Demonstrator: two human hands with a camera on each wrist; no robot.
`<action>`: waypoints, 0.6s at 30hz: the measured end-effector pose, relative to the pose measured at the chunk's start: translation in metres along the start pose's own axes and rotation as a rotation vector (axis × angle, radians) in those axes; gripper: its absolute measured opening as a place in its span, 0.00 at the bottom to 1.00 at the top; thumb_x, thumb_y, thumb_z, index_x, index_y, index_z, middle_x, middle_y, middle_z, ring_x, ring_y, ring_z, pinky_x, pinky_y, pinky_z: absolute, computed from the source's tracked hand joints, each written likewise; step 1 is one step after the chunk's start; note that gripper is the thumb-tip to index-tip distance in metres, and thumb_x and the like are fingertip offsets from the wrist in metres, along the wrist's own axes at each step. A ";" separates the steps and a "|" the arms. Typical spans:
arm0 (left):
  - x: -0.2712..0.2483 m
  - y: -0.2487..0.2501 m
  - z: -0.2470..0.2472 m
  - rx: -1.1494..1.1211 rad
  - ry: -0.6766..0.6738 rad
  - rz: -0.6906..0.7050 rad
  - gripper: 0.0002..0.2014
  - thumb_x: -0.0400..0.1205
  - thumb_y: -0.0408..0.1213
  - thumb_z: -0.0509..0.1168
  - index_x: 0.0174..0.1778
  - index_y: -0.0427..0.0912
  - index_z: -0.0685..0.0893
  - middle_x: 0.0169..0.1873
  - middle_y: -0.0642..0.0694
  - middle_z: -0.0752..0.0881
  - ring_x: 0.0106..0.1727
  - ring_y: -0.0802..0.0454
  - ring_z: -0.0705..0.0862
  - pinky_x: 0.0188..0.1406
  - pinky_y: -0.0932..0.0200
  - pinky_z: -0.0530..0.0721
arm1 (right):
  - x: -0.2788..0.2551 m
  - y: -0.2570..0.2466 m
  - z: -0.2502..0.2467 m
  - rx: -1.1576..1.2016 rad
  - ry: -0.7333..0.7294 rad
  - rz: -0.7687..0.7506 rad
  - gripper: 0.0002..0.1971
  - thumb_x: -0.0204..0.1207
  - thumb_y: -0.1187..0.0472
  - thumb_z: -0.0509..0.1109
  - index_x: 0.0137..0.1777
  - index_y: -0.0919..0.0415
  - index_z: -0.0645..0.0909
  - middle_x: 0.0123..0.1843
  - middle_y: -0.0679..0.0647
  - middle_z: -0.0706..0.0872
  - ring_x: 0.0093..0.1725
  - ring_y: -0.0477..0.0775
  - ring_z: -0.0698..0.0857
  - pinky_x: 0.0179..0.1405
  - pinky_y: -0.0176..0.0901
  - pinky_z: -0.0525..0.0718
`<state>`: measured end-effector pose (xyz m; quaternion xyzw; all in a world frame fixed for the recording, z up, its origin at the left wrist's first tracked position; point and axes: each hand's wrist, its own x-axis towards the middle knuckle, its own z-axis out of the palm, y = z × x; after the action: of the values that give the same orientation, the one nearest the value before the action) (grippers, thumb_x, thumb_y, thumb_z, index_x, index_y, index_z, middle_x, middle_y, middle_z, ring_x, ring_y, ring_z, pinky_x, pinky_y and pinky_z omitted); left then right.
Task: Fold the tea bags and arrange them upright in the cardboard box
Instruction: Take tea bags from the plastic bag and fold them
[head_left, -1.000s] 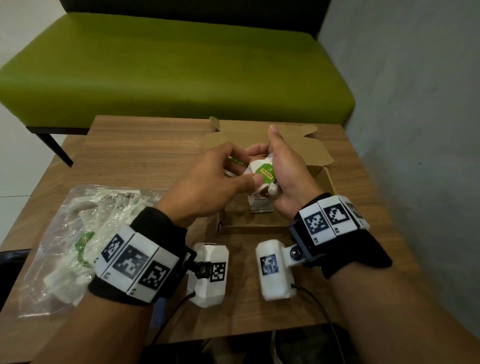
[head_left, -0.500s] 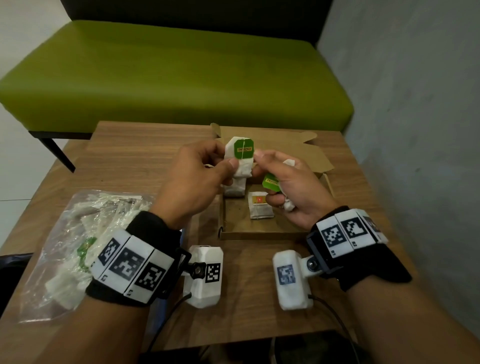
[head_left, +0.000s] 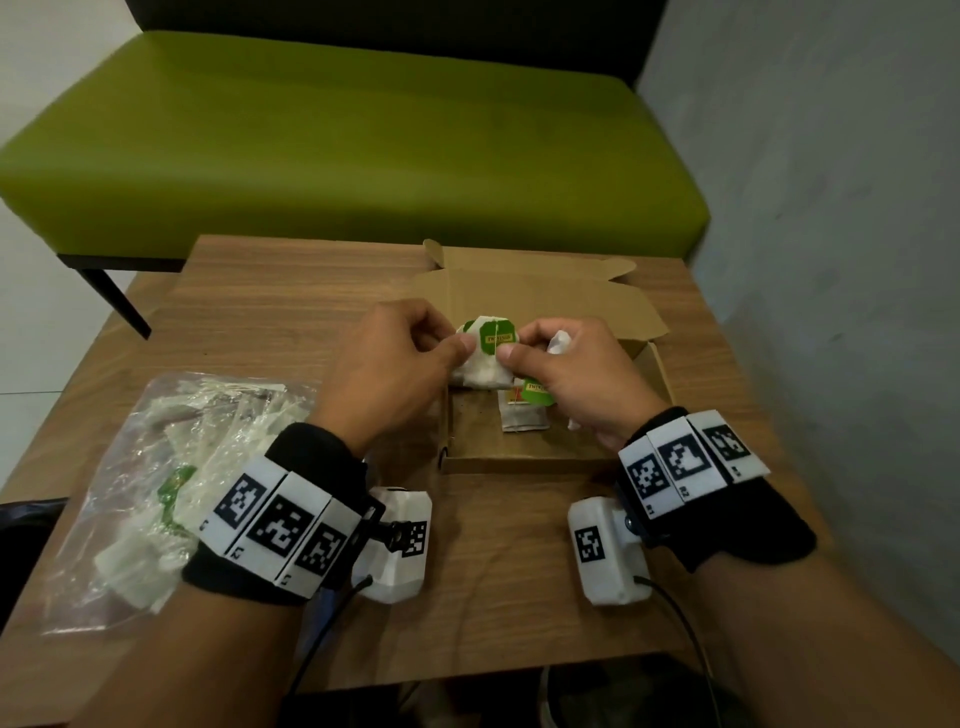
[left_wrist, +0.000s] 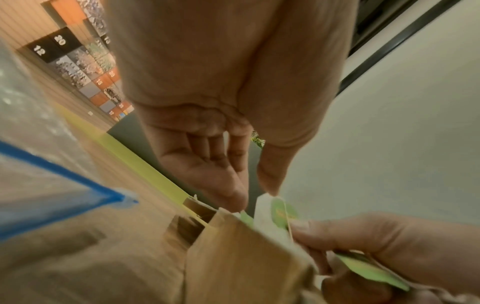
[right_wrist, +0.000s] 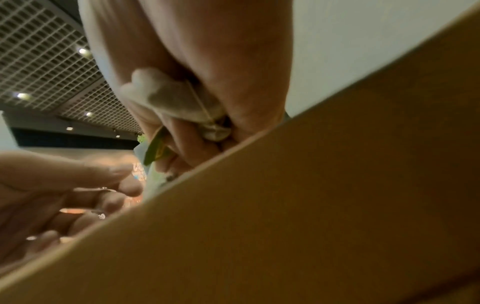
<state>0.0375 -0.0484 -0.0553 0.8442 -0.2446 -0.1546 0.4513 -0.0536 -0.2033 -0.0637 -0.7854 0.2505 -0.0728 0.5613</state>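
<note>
Tea bag in hand: a white paper tea bag (head_left: 483, 364) with a green tag (head_left: 497, 338) is held upright over the far left corner of the cardboard box (head_left: 524, 457).
Left hand: the left hand (head_left: 395, 374) pinches the bag's left edge between thumb and fingertips; the other fingers are curled.
Right hand: the right hand (head_left: 576, 379) pinches the bag's right edge by the tag with thumb and forefinger. Its remaining fingers are curled round a second, crumpled tea bag (right_wrist: 176, 98), whose own green tag (head_left: 537, 392) hangs out below the palm.
Box: open, lid folded back, low walls, resting on the wooden table (head_left: 291, 312). One tea bag with a red and yellow tag (head_left: 522, 413) lies flat on its floor, not upright.
Supply: a clear plastic bag (head_left: 156, 467) of more tea bags lies on the table to the left, well apart from the box.
How it likely handles: very light, soft and limp; thin paper that probably tears or spills if squeezed hard. It likely will not stand alone without a wall or neighbour to lean on.
Where to hold: judged best at the side edges or the top fold, clear of the string and tag, with a gentle pinch.
Risk: the tag and string may snag on the bag tucked in the right palm.
</note>
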 end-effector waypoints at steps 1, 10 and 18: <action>0.001 -0.002 -0.002 0.019 0.027 -0.023 0.07 0.80 0.48 0.71 0.44 0.51 0.83 0.38 0.50 0.88 0.41 0.52 0.88 0.39 0.54 0.87 | 0.002 0.000 0.000 -0.045 -0.010 0.027 0.07 0.78 0.58 0.78 0.37 0.51 0.87 0.41 0.49 0.91 0.44 0.51 0.89 0.40 0.43 0.83; 0.002 -0.007 -0.002 -0.044 -0.099 -0.192 0.08 0.78 0.39 0.75 0.47 0.46 0.82 0.42 0.44 0.87 0.39 0.50 0.89 0.45 0.45 0.92 | 0.013 -0.003 0.016 -0.269 0.028 0.148 0.05 0.76 0.55 0.80 0.44 0.56 0.89 0.45 0.51 0.91 0.47 0.51 0.89 0.39 0.43 0.86; -0.002 -0.001 -0.005 0.098 -0.049 -0.087 0.07 0.80 0.48 0.71 0.46 0.50 0.82 0.41 0.49 0.87 0.41 0.55 0.87 0.37 0.57 0.85 | 0.007 -0.005 0.010 -0.120 0.166 0.179 0.18 0.83 0.40 0.67 0.48 0.54 0.85 0.45 0.51 0.89 0.43 0.49 0.86 0.32 0.41 0.76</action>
<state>0.0386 -0.0437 -0.0531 0.8711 -0.2259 -0.1823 0.3962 -0.0415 -0.1970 -0.0637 -0.7832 0.3693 -0.0720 0.4950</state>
